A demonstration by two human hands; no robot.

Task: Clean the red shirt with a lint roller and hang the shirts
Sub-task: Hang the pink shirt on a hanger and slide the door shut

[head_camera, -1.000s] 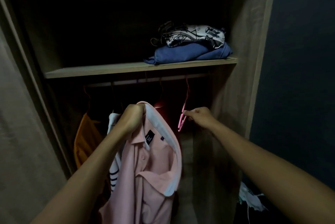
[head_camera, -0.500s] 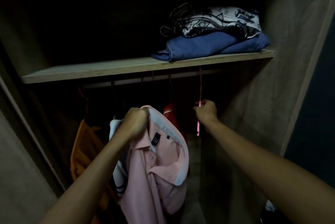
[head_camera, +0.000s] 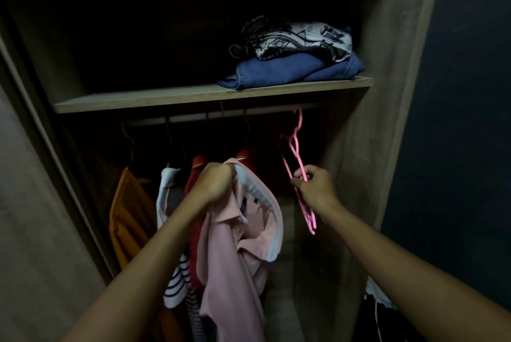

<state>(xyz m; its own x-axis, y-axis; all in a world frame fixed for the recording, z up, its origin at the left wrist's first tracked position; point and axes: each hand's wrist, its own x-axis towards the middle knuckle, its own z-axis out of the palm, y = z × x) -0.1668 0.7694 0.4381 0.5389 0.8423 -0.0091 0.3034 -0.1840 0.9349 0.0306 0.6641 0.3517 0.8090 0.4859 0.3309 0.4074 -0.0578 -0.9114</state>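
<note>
I face an open wardrobe. My left hand [head_camera: 214,184] grips a pink shirt [head_camera: 237,253] by its white collar, and the shirt hangs down from my fist. My right hand [head_camera: 313,185] pinches a pink wire hanger [head_camera: 297,153] whose hook is at the rail [head_camera: 193,117] near the right end. A red shirt [head_camera: 246,155] hangs on the rail just behind the pink shirt's collar, mostly hidden. Another red garment [head_camera: 197,164] shows to its left. No lint roller is in view.
An orange garment [head_camera: 130,214] and a white striped shirt [head_camera: 171,281] hang at the left of the rail. On the shelf [head_camera: 138,99] above lie a folded blue garment [head_camera: 290,70] and a patterned white one [head_camera: 298,37]. The wardrobe's side wall [head_camera: 367,148] is close on the right.
My right hand has slid down the pink hanger and pulled its lower part toward me, so the hanger now tilts outward. The left hand holds the pink shirt as before.
</note>
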